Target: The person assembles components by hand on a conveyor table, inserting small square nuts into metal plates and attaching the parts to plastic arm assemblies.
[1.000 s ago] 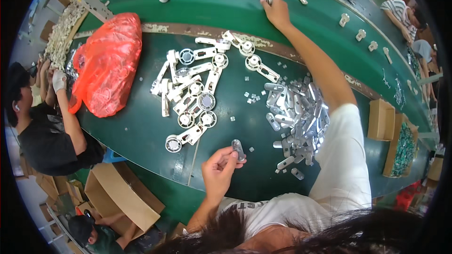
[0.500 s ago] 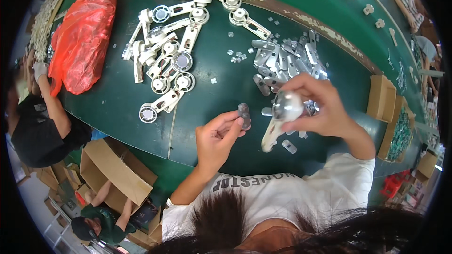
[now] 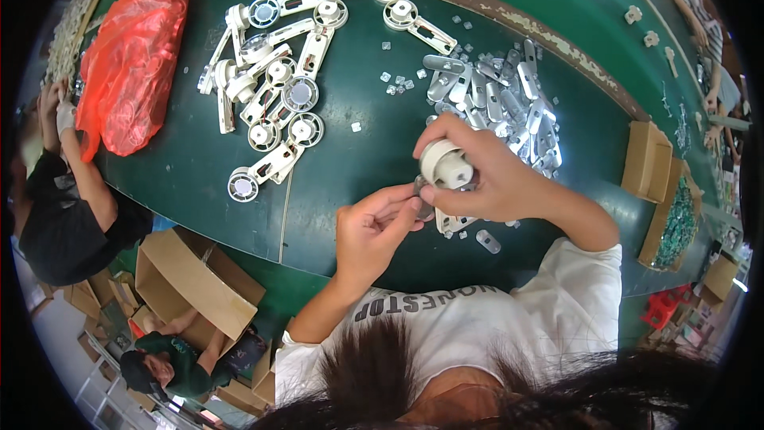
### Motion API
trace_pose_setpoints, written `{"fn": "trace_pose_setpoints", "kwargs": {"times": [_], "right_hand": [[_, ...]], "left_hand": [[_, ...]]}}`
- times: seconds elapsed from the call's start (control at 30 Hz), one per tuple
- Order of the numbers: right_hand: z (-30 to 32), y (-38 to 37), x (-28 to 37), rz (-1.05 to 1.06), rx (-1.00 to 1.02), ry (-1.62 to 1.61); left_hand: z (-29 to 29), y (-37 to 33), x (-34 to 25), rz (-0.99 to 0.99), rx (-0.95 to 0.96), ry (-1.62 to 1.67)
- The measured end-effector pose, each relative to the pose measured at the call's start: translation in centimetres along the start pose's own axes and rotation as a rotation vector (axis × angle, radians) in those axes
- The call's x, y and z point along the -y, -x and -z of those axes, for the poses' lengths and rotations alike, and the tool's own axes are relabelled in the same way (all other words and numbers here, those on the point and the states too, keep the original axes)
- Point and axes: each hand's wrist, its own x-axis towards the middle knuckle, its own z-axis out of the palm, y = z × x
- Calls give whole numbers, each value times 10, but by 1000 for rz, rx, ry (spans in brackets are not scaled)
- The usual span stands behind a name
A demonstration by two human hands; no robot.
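My left hand pinches a small grey, see-through oval plate between thumb and fingertips. My right hand grips a white plastic housing with a round head; its handle is largely hidden by the hand. The two hands meet at the plate, and the housing's head is right against it; whether they are joined I cannot tell. Just beyond my right hand lies a heap of similar clear oval plates, and one loose plate lies nearer to me.
White round-headed housings are spread over the left of the green table. Small clear squares dot its middle. A red plastic bag lies far left; cardboard boxes stand right. Other people work at the left and far right.
My right hand has moved left with the white housing, turning its head toward the plate in my left hand. The left hand has stayed nearly in place.
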Motion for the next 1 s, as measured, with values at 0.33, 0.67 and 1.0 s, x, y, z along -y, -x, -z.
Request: {"fn": "trace_pose_setpoints", "kwargs": {"times": [0.33,0.67,1.0], "right_hand": [[-15,-1,-16,-14,-88,43],[-18,-3,-23,52,-178,53],[-21,3,-24,163,-158,63]], "left_hand": [[1,0,6,100,125,145],[3,-1,10,88,116,207],[1,-5,9,47,319,346]]}}
